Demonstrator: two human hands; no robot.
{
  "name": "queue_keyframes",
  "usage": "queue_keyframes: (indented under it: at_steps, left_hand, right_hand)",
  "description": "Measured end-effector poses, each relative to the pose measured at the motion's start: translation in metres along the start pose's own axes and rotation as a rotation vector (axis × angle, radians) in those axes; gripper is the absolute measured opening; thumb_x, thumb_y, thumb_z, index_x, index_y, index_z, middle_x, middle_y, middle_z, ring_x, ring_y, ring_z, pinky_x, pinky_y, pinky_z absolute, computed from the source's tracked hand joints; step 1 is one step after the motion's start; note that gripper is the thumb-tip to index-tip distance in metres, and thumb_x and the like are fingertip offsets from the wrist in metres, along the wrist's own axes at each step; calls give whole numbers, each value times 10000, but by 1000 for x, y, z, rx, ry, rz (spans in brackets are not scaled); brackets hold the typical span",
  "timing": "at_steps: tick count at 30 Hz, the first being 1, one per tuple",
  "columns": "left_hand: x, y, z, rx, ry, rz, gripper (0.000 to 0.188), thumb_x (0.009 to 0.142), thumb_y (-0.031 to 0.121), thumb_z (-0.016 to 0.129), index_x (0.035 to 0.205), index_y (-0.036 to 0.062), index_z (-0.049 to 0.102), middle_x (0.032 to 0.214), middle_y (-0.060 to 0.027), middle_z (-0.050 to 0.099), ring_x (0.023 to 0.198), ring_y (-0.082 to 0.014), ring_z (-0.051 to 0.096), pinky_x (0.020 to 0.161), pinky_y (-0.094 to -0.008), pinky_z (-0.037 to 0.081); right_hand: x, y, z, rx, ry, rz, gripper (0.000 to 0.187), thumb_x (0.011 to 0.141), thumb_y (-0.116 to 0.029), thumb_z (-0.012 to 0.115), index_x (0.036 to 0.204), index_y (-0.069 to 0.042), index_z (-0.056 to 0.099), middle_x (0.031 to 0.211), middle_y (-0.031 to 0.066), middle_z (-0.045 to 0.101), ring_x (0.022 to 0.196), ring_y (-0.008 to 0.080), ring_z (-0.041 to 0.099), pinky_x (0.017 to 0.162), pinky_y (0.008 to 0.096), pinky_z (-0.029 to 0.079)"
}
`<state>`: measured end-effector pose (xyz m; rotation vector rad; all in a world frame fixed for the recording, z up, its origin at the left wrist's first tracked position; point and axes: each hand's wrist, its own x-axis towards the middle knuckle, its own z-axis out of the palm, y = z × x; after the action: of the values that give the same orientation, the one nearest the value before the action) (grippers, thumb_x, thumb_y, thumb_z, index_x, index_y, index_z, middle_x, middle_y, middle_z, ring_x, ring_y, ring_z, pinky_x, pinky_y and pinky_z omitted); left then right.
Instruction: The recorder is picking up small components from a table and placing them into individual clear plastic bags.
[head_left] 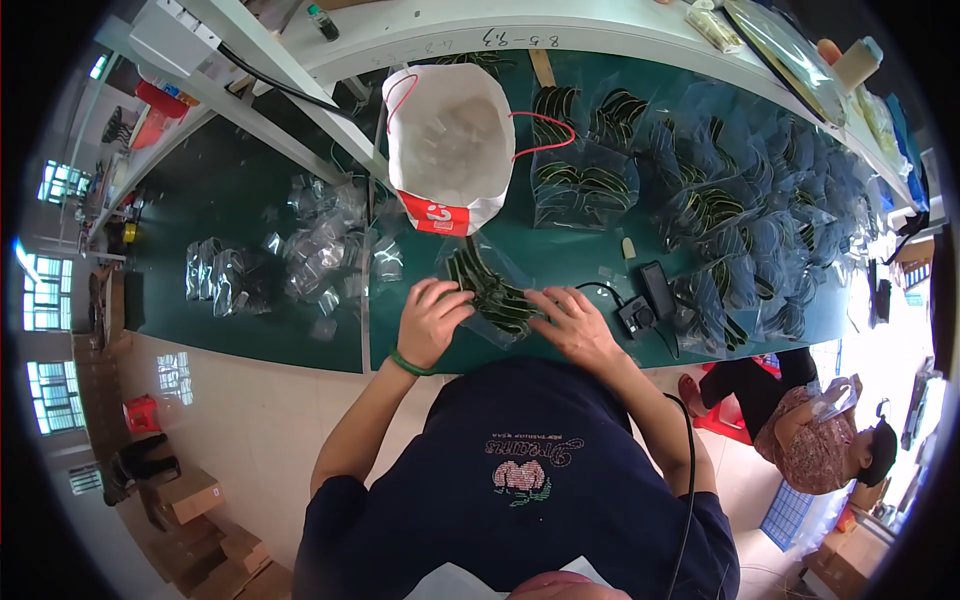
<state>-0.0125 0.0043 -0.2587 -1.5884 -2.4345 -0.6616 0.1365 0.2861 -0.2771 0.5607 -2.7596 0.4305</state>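
A clear plastic bag (pixel 487 292) with several dark curved strips edged in yellow-green lies on the green table in front of me. My left hand (pixel 432 320) has its fingers curled at the bag's left side, and a green band circles that wrist. On the opposite side my right hand (pixel 574 322) grips the bag's right edge, thumb and fingers drawn together. Just beyond the bag stands a white paper bag (pixel 450 205) with red cord handles and clear plastic pieces inside.
Several filled bags (pixel 710 205) cover the table's right side. A small black camera-like device (pixel 637 316) with a cable sits right of my right hand. Loose clear packets (pixel 315 255) lie to the left. A white shelf (pixel 620 32) crosses the back. Another person (pixel 815 430) sits at right.
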Motion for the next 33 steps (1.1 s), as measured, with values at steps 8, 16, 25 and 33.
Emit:
queue_keyframes:
  at_steps: [8,16,25,33]
  left_hand:
    - [18,39,-20,-215,-50,-27,140,878,188,791,1006,134,799,1189,-37,719,1366,-299,595,1283,-677,251]
    - [-13,30,34,-10,83,-104,210,888,244,822,1079,163,788,1078,15,693,1157,-190,670,1256,-579,299]
    - [-20,32,52,89,126,-19,269,859,292,862,1089,171,790,1130,34,715,1165,-193,665,1216,-566,336]
    - [-37,21,59,245,115,137,288,938,256,826,1206,154,791,1083,16,709,1145,-230,669,1200,-581,339]
  right_hand:
    - [26,-4,-2,-34,45,-81,150,916,-231,782,1040,-155,741,1485,33,623,1456,279,503,1235,499,430]
    - [39,-5,15,101,69,62,132,900,-168,784,1012,-133,724,1259,3,690,1453,293,505,1259,549,390]
    - [0,-8,44,-158,175,-119,383,892,-220,662,1245,-121,773,1430,20,673,1455,242,529,1274,559,339]
    - [1,4,54,-322,161,-143,500,929,-238,627,1403,-105,713,1575,42,608,1669,312,285,1302,762,105]
